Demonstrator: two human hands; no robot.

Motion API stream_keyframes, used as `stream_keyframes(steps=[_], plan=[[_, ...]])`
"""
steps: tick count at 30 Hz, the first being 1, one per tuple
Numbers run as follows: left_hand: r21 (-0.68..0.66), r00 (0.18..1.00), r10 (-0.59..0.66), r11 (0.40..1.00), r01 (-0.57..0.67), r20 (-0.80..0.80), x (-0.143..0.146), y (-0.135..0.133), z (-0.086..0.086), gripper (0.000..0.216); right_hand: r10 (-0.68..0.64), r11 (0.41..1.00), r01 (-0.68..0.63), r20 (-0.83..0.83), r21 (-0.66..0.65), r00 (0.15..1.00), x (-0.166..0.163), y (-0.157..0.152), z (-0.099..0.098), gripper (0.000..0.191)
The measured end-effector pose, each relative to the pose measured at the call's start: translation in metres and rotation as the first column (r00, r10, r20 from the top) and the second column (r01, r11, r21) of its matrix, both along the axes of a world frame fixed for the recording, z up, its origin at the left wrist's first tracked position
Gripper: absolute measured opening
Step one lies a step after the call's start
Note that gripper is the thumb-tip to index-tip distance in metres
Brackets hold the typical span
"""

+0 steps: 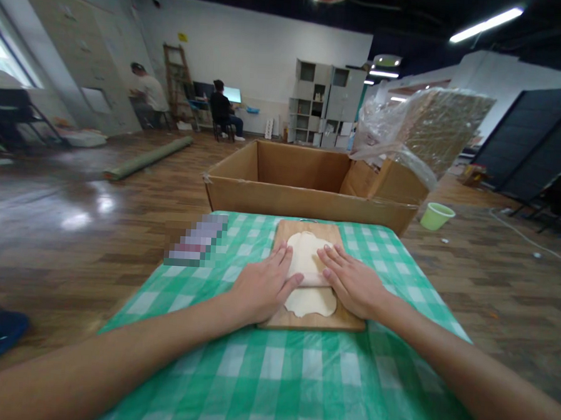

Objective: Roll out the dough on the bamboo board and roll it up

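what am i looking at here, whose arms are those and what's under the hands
One picture, taken by a camera worn on a person's head, looking forward and down, so the arms are that person's own. The left hand and right hand press flat on a pale rolling pin lying across a sheet of dough. The dough sits on a wooden board on a table with a green checked cloth. Behind it stands an open cardboard box.

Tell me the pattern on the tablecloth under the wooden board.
Green and white checks on the tablecloth, clearest in the head view.
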State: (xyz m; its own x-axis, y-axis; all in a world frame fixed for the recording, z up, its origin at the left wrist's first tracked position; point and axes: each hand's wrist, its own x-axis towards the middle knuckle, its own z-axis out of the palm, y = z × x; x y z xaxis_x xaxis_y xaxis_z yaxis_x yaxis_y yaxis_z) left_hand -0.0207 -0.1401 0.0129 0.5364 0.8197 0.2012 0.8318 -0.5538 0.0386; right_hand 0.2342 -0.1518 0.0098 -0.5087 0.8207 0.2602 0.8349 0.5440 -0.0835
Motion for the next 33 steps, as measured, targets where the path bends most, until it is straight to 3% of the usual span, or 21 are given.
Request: stream_keyframes(steps=[3,6,13,19,22,29,33], plan=[[-0.047,0.999,0.036,0.998,-0.036,0.012,0.006,0.016,0.004,0.074,-0.003,1.000,0.003,-0.009,-0.021,1.000,0.003,0.027,0.002,0.066],[-0.009,0.998,0.041,0.999,-0.040,0.039,0.009,0.016,0.004,0.075,-0.003,1.000,0.003,-0.026,-0.028,1.000,0.006,0.038,-0.001,0.067],[0.133,0.994,-0.086,0.988,0.076,0.067,0.004,-0.015,0.000,0.078,0.015,0.999,-0.017,-0.052,-0.036,0.999,0.009,-0.001,-0.004,0.065],[0.183,0.985,-0.149,0.974,0.131,0.090,0.001,-0.025,-0.003,0.081,0.022,1.000,-0.022,-0.010,-0.013,1.000,0.010,-0.038,-0.001,0.064],[0.175,0.985,-0.147,0.976,0.129,0.094,0.001,-0.025,-0.004,0.079,0.027,0.999,-0.027,-0.009,-0.029,1.000,0.012,-0.034,0.001,0.062],[0.081,0.994,-0.067,0.995,0.060,0.086,0.002,-0.011,-0.003,0.072,-0.002,0.998,0.004,0.024,-0.070,1.000,0.005,0.018,0.011,0.064],[0.118,0.989,-0.131,0.985,0.122,0.071,-0.001,-0.019,-0.002,0.076,-0.016,0.998,0.017,0.014,-0.060,1.000,0.006,-0.004,0.007,0.065]])
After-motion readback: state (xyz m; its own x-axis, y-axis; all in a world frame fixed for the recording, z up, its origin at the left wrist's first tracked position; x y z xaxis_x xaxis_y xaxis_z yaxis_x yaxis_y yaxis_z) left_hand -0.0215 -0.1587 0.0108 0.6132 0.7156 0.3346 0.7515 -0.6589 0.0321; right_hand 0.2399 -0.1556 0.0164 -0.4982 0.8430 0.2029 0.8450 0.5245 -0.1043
